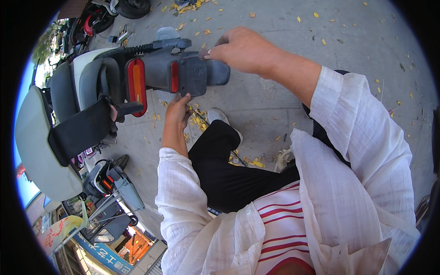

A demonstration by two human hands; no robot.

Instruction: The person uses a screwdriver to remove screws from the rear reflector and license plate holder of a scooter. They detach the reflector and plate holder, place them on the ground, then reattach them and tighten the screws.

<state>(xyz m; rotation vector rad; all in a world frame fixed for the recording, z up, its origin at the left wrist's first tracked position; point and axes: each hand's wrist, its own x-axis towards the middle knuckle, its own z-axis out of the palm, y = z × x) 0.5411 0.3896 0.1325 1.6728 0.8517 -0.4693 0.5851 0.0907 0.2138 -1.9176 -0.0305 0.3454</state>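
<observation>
An electric scooter's rear end fills the upper left, with a red-orange tail lamp and a dark plastic rear fender carrying a narrow red reflector. My right hand is at the fender's upper edge, fingers closed round a small dark thing whose kind is unclear. My left hand grips the fender's lower edge from beneath, thumb against it. Left of the lamp are the black seat and a pale grey backrest panel.
More parked scooters stand at the top left and lower left. A blue sign is at the bottom left. My legs and shoes are below the fender, on grey pavement scattered with yellow leaves.
</observation>
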